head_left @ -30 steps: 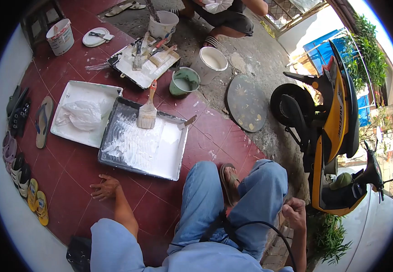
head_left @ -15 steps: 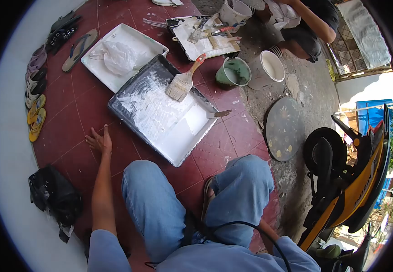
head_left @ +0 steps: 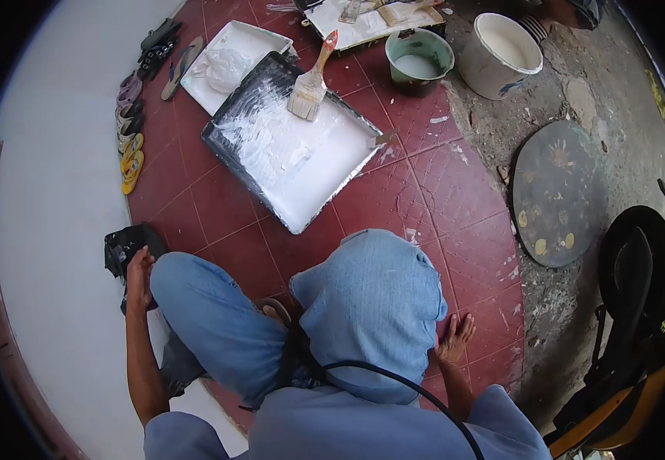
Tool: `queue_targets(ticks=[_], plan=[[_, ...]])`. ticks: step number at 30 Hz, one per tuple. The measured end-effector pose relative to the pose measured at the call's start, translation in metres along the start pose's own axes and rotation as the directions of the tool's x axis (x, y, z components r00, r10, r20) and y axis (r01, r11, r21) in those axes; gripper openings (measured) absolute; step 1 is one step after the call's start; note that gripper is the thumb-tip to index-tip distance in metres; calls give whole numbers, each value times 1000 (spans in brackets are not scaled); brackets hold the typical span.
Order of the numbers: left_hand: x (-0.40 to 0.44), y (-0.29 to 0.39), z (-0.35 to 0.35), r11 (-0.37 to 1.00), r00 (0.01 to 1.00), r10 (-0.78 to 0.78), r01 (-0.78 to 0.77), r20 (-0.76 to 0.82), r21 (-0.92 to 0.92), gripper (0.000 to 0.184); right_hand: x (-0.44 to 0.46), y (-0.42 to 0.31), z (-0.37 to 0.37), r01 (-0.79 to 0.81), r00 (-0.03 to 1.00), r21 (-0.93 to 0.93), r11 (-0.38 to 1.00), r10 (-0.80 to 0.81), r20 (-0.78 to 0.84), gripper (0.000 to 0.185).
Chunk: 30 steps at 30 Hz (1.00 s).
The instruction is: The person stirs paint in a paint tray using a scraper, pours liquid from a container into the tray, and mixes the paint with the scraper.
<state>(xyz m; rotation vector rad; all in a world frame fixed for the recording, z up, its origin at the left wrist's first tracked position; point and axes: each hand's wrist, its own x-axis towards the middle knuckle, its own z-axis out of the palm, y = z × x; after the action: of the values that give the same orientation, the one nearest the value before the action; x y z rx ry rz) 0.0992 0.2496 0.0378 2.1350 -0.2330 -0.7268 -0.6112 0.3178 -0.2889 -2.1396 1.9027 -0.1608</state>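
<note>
My left hand [head_left: 141,277] is beside my left knee, in front of a black plastic bag [head_left: 121,245]. It is seen side-on, fingers loosely extended, and I see nothing in it. On the red tiles to the right, my right hand [head_left: 455,341] lies flat with fingers spread. Ahead of my knees sits a dark paint tray [head_left: 252,188] with white paint spread inside. Across its far right side rests a wide paintbrush [head_left: 307,97], its handle pointing away from me. A scraper-like blade [head_left: 384,139] sticks out over the tray's right rim.
Behind are a white tray [head_left: 259,34] holding a crumpled plastic bag [head_left: 226,69], and another tray of brushes [head_left: 374,29]. A green bucket [head_left: 420,65], a white bucket [head_left: 493,73] and a round dark board [head_left: 558,192] stand right. Footwear [head_left: 131,172] lines the left wall; a motorbike [head_left: 631,284] is at right.
My left hand has drawn back from over the floor to beside my knee. My right hand has come into view on the tiles. My view has shifted, and the trays appear farther up.
</note>
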Motion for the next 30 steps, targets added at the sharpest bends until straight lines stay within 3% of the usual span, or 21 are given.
queue_targets(ticks=[2, 6, 10, 12, 15, 19, 22, 25, 28, 29, 30], plan=[[-74, 48, 14, 987, 985, 76, -97, 153, 130, 32, -2, -2, 3, -34, 998, 19, 999, 34, -44, 75], [-187, 90, 39, 872, 955, 125, -234, 267, 430, 45, -3, 1, 0, -76, 995, 65, 995, 80, -65, 73], [-265, 87, 67, 726, 937, 234, -345, 258, 595, 26, -1, 1, 2, -42, 991, 64, 997, 50, -123, 72], [-302, 91, 91, 724, 952, 257, -305, 169, 618, 21, -3, 5, 1, -27, 991, 56, 998, 34, -127, 71], [-320, 73, 106, 645, 898, 432, -370, 79, 669, 33, -2, 0, 1, -37, 992, 51, 998, 42, -115, 71], [-317, 62, 120, 537, 882, 471, -304, 20, 787, 46, -1, 3, 4, 1, 984, 56, 998, 9, -177, 70], [-297, 41, 119, 498, 871, 461, -414, 172, 762, 43, -1, 2, 7, 5, 978, 58, 998, 7, -208, 70], [-279, 27, 125, 397, 779, 556, -556, 291, 730, 40, -1, 1, 6, 4, 981, 53, 999, 6, -195, 70], [-292, 25, 116, 534, 870, 361, -488, 336, 690, 39, -3, 2, 2, 5, 980, 60, 998, 7, -200, 69], [-310, 16, 109, 583, 869, 252, -488, 427, 649, 38, -2, 1, 1, 1, 978, 69, 998, 13, -206, 69], [-341, 13, 109, 477, 827, 213, -553, 520, 683, 36, -1, 0, -1, -5, 978, 77, 997, 21, -210, 69]])
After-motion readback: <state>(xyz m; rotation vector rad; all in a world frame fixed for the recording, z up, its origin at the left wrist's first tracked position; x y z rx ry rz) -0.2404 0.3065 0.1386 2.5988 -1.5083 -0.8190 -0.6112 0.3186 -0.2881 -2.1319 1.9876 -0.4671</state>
